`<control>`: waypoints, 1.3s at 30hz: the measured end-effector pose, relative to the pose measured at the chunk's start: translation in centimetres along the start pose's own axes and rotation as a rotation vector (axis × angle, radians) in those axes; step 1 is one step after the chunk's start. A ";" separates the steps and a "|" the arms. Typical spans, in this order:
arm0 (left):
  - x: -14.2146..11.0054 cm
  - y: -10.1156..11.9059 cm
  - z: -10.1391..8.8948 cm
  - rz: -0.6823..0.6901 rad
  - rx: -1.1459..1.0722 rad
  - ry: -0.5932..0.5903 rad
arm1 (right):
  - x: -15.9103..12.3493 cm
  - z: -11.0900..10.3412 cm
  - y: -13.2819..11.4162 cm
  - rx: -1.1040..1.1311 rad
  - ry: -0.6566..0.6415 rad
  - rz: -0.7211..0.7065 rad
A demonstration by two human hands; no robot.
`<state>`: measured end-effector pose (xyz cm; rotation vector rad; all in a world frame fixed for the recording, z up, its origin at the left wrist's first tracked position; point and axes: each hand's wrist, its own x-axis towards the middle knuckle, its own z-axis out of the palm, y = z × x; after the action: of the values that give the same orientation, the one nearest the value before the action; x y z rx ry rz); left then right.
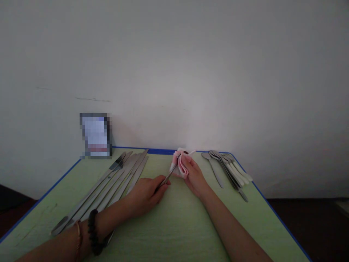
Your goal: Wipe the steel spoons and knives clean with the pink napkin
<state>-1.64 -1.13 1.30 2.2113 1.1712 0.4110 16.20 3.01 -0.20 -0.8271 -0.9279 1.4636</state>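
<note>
My left hand is closed around the handle of a metal spoon, which slants up and away to the right. A folded pink and white cloth wraps the spoon's far end, and only a small dark rounded part pokes out above it. Gripping that cloth is my right hand, thumb on top, with the spoon's end inside the folds. Both hands are over the middle of the table, a short way apart.
Several long flat metal utensils lie side by side at left, partly under my left forearm. To the right are a single spoon, overlapping metal spoons and white-handled utensils. A blurred upright screen stands by the wall on the green table.
</note>
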 end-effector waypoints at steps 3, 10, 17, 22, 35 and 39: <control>0.0 -0.2 0.1 0.020 0.022 0.016 | 0.0 0.0 -0.1 0.001 0.007 0.014; 0.1 -0.2 0.1 0.015 0.030 0.000 | -0.2 -0.1 0.1 0.005 0.045 0.044; 0.1 -0.1 -0.1 0.026 0.040 0.002 | -0.3 0.4 -0.3 0.043 -0.016 0.002; 0.1 -0.1 -0.1 0.016 0.057 -0.007 | -0.6 0.6 -1.2 0.163 -0.027 0.064; 0.1 -0.1 -0.1 0.041 0.086 -0.009 | 0.0 -0.5 0.6 -0.165 0.093 0.018; 0.1 -0.1 -0.1 0.022 0.116 -0.013 | 0.1 -0.9 0.8 -0.200 0.100 0.006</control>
<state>-1.68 -0.93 1.25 2.3241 1.1918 0.3449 16.64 3.16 -1.31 -1.0409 -1.0072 1.3361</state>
